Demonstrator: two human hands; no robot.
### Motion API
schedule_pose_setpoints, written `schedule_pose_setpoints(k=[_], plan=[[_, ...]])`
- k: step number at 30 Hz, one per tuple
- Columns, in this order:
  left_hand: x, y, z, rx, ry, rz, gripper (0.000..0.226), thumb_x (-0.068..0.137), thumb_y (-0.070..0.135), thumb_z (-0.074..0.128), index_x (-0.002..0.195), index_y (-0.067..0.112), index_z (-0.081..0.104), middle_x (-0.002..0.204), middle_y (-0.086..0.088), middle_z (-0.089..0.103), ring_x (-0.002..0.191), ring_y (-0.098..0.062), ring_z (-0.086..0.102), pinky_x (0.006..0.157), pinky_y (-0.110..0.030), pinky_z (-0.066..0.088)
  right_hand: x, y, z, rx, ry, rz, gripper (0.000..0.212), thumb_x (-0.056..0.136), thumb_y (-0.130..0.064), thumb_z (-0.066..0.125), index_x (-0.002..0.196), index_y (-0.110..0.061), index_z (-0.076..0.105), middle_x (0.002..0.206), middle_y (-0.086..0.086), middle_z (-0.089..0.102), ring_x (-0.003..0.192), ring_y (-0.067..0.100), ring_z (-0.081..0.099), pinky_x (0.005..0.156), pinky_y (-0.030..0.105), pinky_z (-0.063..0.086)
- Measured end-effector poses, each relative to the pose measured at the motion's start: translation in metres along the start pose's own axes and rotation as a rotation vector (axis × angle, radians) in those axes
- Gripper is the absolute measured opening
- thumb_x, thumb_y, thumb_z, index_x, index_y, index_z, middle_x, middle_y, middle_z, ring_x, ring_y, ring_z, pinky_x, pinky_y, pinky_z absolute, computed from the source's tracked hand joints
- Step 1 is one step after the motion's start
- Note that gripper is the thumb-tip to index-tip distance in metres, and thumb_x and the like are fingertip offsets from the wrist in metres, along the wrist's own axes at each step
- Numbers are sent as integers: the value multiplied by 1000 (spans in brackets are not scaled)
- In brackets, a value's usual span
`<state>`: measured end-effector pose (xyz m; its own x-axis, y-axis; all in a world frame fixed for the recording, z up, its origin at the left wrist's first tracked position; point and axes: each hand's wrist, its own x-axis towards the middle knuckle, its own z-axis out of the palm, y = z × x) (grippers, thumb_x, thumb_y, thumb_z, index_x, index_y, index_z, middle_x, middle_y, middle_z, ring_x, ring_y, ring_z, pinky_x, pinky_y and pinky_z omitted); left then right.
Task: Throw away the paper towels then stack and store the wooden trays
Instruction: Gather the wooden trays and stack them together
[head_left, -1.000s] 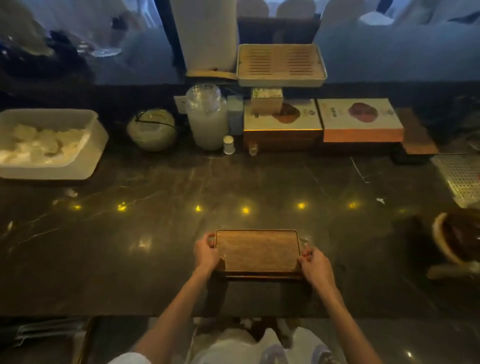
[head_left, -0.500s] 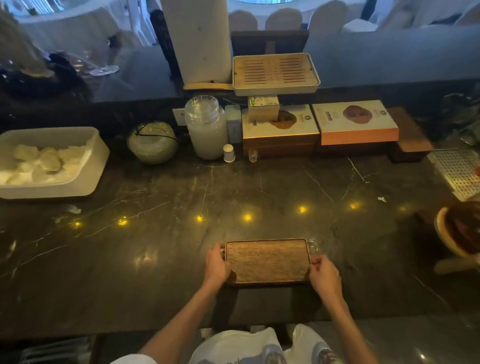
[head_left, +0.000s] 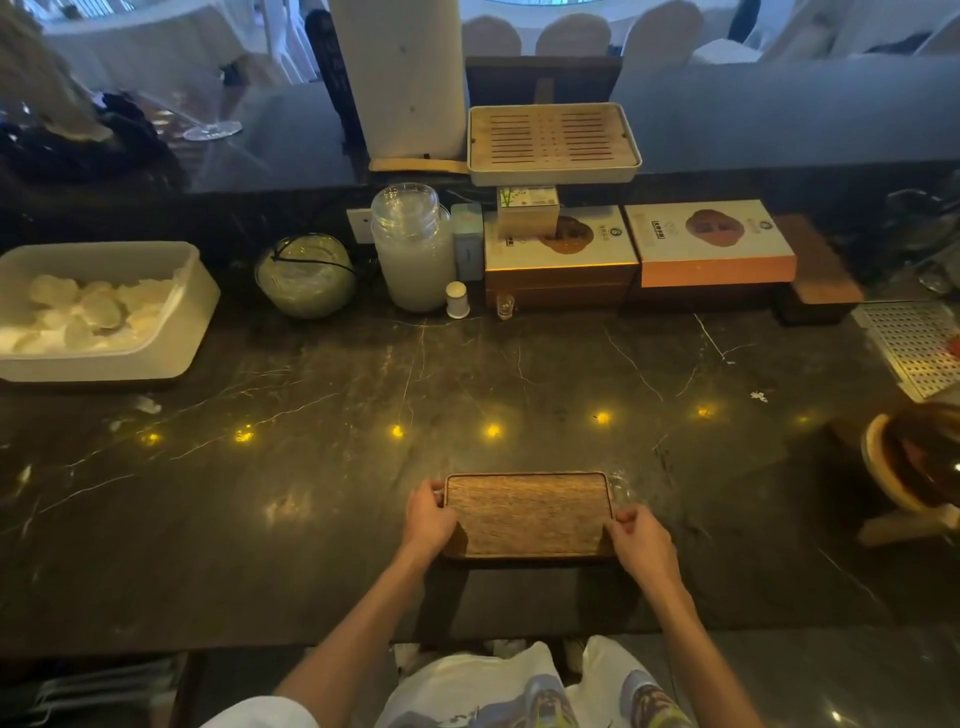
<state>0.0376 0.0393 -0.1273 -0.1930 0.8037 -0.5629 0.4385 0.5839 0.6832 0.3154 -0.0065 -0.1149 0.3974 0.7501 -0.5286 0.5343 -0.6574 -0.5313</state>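
Dark marble counter (head_left: 311, 519), lamp glints across it. Nearest, at 6 o'clock: wooden tray (head_left: 527, 514) flat on the counter by the front edge. Left hand (head_left: 428, 519) grips its left end, fingers curled over the rim; right hand (head_left: 641, 540) pinches its right end. At 10 o'clock, white tub (head_left: 192, 317). Toward 12, glass jar (head_left: 413, 249), two flat boxes (head_left: 711, 244); farther back, slatted tray (head_left: 553, 143) beside paper towel roll (head_left: 405, 78).

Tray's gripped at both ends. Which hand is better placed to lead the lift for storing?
Neither clearly; slight edge left. The left hand wraps the wooden tray at its short end, and the right hand grips nearer the front corner. A two-handed lift looks safest.
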Motion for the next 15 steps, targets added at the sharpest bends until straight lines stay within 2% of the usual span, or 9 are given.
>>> schedule_pose_setpoints(k=[3, 4, 7, 10, 12, 15], plan=[[1, 4, -2, -58, 24, -49, 54, 86, 8, 67, 134, 12, 42, 133, -9, 48, 110, -18, 54, 76, -29, 56, 1, 1, 0, 57, -5, -6, 36, 92, -25, 63, 125, -14, 52, 112, 5, 67, 103, 22, 63, 88, 40, 49], [1, 5, -2, -65, 3, -62, 54, 87, 8, 66, 134, 13, 41, 134, -10, 48, 110, -19, 55, 76, -30, 57, 2, 2, 2, 60, -28, -13, 38, 92, -25, 64, 126, -14, 51, 112, 4, 68, 101, 20, 64, 87, 39, 50], [-3, 7, 0, -80, -61, -106, 64, 88, 8, 65, 143, 12, 32, 143, -15, 45, 123, -27, 53, 95, -40, 54, 4, 6, 4, 64, -90, -24, 43, 90, -26, 66, 129, -15, 52, 112, 1, 67, 95, 14, 63, 81, 33, 52], [-5, 6, -6, -193, 76, -141, 82, 88, 11, 66, 152, 15, 16, 153, -16, 31, 139, -33, 37, 108, -47, 40, 12, 13, -4, 132, -91, 8, 50, 91, -31, 65, 135, -11, 50, 125, 9, 64, 111, 23, 62, 89, 35, 51], [-4, 1, -16, -275, 128, -175, 74, 91, 15, 63, 151, 14, 20, 150, -17, 35, 134, -34, 42, 106, -47, 42, 20, 18, -14, 227, -95, 64, 51, 92, -33, 62, 135, -7, 50, 129, 14, 61, 116, 28, 59, 98, 44, 50], [-7, -2, -28, -285, 28, -227, 58, 95, 24, 58, 145, 9, 31, 143, -15, 45, 122, -30, 50, 93, -40, 46, 28, 23, -24, 300, -146, 124, 52, 94, -33, 59, 137, -5, 48, 129, 16, 59, 113, 30, 59, 99, 47, 50]])
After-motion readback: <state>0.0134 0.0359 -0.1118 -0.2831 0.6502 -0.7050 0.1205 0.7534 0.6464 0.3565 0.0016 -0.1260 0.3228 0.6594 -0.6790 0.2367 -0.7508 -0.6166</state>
